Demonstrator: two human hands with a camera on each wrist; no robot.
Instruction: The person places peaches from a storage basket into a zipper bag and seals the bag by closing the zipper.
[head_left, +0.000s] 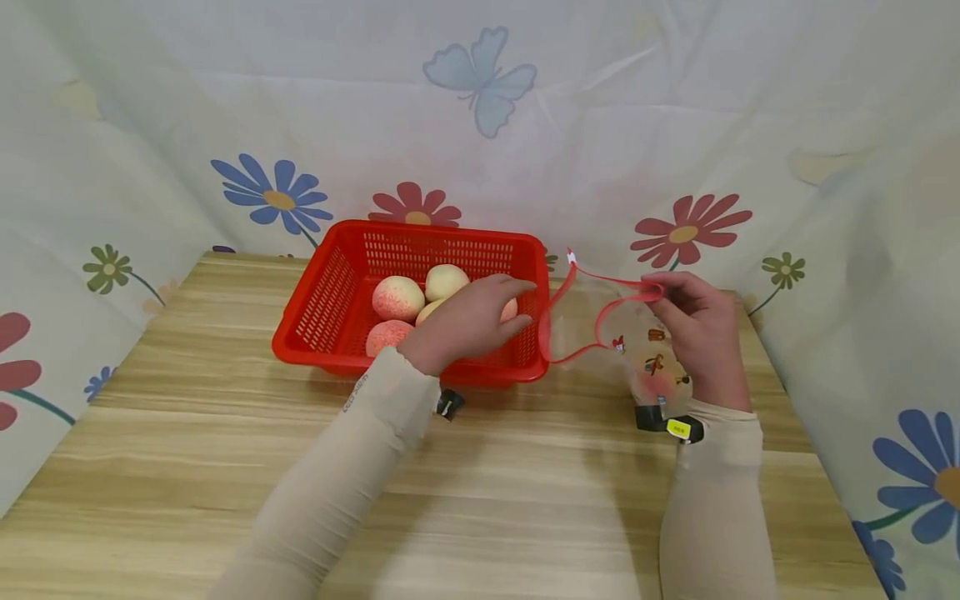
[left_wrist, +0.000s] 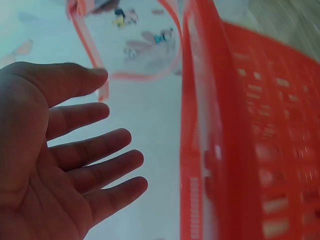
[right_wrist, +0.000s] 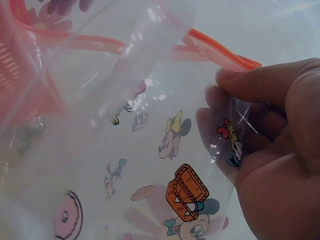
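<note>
On a pale wood-grain table (head_left: 525,508), a red rectangular plastic basket (head_left: 450,234) is set. Beside its right rim, a clear cartoon-printed plastic bag (head_left: 654,364) with red edging is pinched by the right hand (head_left: 705,333). Above the basket, the left hand (head_left: 474,321) is held empty, fingers spread. Round pink-and-cream peaches (head_left: 398,298) are contained there; perhaps one is also bagged, though indistinctly seen.

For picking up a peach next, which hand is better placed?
Probably the left hand: open, holding nothing, it appears over the red basket near the peaches, while the right hand grips the clear bag.
</note>
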